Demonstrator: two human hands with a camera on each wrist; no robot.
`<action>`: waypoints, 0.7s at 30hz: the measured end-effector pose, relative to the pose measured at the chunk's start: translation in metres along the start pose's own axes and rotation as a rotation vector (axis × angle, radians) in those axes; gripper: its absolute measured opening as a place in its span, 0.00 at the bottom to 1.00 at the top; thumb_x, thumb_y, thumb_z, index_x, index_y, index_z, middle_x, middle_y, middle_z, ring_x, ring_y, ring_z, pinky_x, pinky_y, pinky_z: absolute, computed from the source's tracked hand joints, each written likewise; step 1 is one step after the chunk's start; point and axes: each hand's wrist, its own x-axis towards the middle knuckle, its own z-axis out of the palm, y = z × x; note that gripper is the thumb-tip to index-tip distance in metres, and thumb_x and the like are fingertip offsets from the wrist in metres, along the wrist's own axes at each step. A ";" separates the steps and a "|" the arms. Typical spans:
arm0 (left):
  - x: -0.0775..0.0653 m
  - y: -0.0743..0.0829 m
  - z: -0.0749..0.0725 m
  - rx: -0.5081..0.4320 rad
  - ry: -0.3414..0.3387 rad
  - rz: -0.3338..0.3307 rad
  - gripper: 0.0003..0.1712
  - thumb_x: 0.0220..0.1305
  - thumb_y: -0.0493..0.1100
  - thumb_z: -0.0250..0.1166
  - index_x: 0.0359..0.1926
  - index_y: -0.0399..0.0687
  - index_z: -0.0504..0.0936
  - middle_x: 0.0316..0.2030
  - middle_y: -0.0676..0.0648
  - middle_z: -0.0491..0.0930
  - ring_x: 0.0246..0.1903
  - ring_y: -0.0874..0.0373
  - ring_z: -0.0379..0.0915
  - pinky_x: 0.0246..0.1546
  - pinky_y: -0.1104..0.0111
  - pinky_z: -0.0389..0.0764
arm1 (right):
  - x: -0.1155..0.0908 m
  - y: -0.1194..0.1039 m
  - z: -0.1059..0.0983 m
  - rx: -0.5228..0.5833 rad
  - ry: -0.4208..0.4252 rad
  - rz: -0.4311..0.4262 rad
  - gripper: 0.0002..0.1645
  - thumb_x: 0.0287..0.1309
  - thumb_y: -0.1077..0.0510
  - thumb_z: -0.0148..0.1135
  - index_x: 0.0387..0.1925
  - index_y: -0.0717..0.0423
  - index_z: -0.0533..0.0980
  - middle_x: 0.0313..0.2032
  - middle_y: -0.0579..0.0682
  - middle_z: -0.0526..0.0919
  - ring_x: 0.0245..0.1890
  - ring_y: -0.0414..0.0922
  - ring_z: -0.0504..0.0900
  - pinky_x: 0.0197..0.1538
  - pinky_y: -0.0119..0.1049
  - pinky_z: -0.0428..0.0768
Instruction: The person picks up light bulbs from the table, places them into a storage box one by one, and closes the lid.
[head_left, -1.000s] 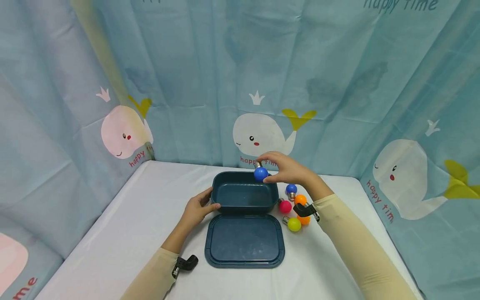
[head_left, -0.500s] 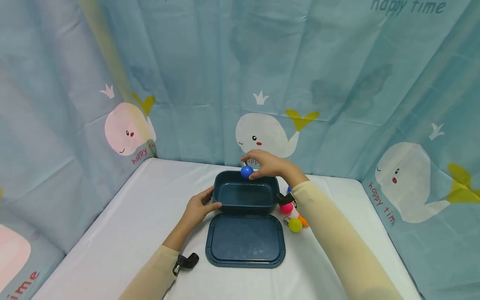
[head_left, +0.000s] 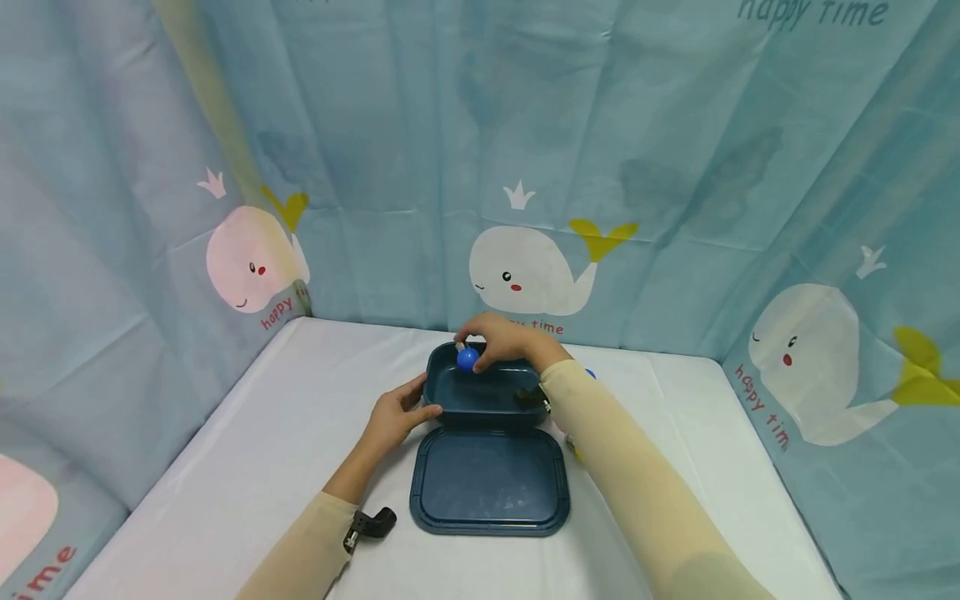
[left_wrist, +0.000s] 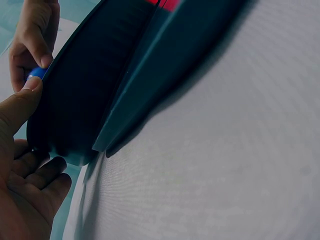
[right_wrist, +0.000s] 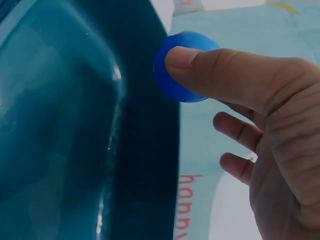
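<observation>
My right hand [head_left: 504, 337] pinches a round blue light bulb [head_left: 468, 359] with a metal screw base, over the left back part of a dark teal box [head_left: 487, 417]. In the right wrist view the thumb presses the blue globe, close to the box's rim. My left hand [head_left: 392, 421] grips the box at its left side, thumb at the rim and fingers along the outer wall, as the left wrist view also shows. In front of the box its matching flat lid [head_left: 490, 483] lies on the white table.
Right of the box, my right sleeve [head_left: 622, 450] hides most of the other bulbs. A bit of another blue bulb [head_left: 591, 373] and a yellow one [head_left: 576, 452] show past it. A pale blue whale-print curtain [head_left: 375, 167] stands behind the table.
My right hand has carried the blue bulb leftward from the box's right back corner, and lower toward the box. My left hand and the lid stay put.
</observation>
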 end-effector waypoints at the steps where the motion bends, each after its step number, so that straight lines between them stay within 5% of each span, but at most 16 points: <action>1: 0.000 -0.001 0.000 -0.003 -0.004 0.002 0.45 0.62 0.49 0.76 0.77 0.50 0.66 0.73 0.42 0.69 0.71 0.45 0.67 0.67 0.53 0.74 | 0.002 0.000 0.003 -0.004 -0.008 0.006 0.39 0.56 0.51 0.77 0.69 0.47 0.74 0.67 0.47 0.76 0.68 0.49 0.70 0.73 0.50 0.69; 21: 0.000 -0.002 -0.002 0.017 0.003 0.010 0.45 0.62 0.51 0.76 0.76 0.54 0.67 0.72 0.45 0.69 0.70 0.46 0.68 0.66 0.53 0.75 | 0.031 -0.002 0.049 -0.114 -0.073 0.052 0.36 0.60 0.51 0.75 0.69 0.42 0.75 0.64 0.43 0.78 0.64 0.44 0.71 0.67 0.41 0.75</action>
